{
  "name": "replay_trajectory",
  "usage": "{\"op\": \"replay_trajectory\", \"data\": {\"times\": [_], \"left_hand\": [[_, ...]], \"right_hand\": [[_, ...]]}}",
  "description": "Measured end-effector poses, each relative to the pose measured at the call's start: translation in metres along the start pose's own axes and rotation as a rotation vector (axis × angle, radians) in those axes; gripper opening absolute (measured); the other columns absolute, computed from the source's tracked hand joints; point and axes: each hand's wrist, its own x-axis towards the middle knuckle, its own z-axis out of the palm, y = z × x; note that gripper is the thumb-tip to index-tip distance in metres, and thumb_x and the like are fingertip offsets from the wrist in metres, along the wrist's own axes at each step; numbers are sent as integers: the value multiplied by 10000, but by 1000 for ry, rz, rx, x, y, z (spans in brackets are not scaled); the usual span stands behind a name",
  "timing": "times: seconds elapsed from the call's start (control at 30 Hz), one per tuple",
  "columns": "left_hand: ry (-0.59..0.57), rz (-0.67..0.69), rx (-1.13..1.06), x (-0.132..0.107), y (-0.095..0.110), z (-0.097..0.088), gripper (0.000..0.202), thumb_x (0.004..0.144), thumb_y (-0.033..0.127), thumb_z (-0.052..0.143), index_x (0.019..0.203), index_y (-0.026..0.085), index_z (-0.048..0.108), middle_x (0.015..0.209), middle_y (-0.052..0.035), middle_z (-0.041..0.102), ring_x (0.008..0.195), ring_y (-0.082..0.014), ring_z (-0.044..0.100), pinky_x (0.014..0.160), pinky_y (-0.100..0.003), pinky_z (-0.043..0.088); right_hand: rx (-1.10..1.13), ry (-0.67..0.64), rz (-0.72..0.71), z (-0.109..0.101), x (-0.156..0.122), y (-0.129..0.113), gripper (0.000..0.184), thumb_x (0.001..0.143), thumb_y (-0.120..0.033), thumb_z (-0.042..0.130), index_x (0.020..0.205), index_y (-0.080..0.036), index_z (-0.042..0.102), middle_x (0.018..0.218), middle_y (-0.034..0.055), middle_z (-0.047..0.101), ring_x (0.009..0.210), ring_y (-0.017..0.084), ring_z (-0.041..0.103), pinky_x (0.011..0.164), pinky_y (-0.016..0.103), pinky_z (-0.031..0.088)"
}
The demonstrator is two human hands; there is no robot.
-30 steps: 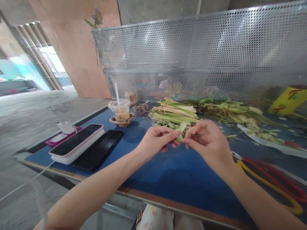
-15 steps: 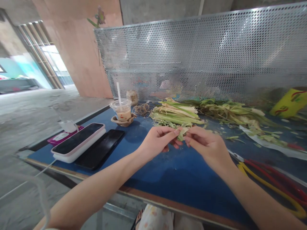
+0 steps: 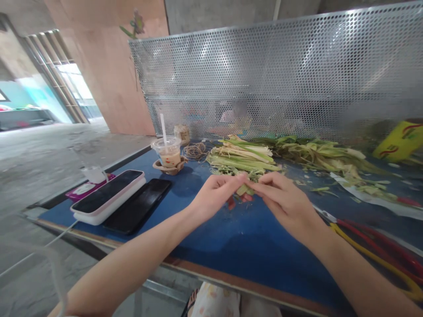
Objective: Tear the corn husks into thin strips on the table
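Over the blue table, my left hand point(image 3: 218, 193) is closed, pinching a small pale green leaf piece point(image 3: 244, 190) between thumb and fingers. From the other side my right hand point(image 3: 286, 200) meets it, thumb and fingertips pressed on the same leaf. Part of the leaf is hidden behind the fingers. Just beyond both hands lies a bundle of pale green leafy stalks point(image 3: 243, 156), with small crumpled green bits point(image 3: 228, 169) along its near edge.
A cup with a straw point(image 3: 168, 152), twine point(image 3: 194, 151), a black phone point(image 3: 139, 206) and a pink-rimmed device point(image 3: 109, 193) sit left. Wilted leaves point(image 3: 317, 152), red-handled point(image 3: 380, 240) and yellow-handled point(image 3: 366, 253) tools lie right. Behind stands a perforated metal panel point(image 3: 264, 75).
Both hands stay near the same spot. The leaf piece has turned lower between them, and my right fingers now reach across it, straighter and flatter than before.
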Motion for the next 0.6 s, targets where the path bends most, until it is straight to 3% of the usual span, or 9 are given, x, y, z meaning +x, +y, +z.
{"op": "replay_trajectory", "data": {"times": [0.13, 0.33, 0.47, 0.6], "left_hand": [[-46, 29, 172, 0, -1, -2, 268, 735, 362, 595, 750, 104, 664, 675, -49, 641, 472, -53, 459, 442, -181, 358], [5, 5, -64, 1, 3, 0, 367, 761, 400, 547, 972, 107, 613, 705, -56, 637, 573, -105, 543, 427, -183, 382], [21, 0, 30, 3, 1, -1, 290, 705, 259, 626, 947, 99, 614, 695, -39, 641, 511, -79, 512, 417, -186, 395], [69, 9, 60, 4, -1, -3, 234, 759, 300, 555, 870, 106, 625, 708, -54, 644, 614, -116, 559, 404, -176, 387]], "right_hand": [[132, -2, 110, -2, 3, -1, 315, 867, -185, 394, 1119, -252, 571, 875, 55, 545, 783, 151, 533, 683, 282, 451], [501, 33, 533, -1, 7, 1, 327, 826, -331, 480, 1121, -214, 559, 744, 14, 573, 594, 126, 536, 606, 280, 458], [622, -27, 579, 2, 7, 5, 323, 813, -389, 494, 1065, -202, 571, 772, 30, 606, 650, 144, 566, 624, 287, 466], [676, 25, 556, 4, 6, 8, 308, 792, -339, 541, 1069, -205, 528, 814, 27, 586, 691, 138, 575, 654, 284, 485]]}}
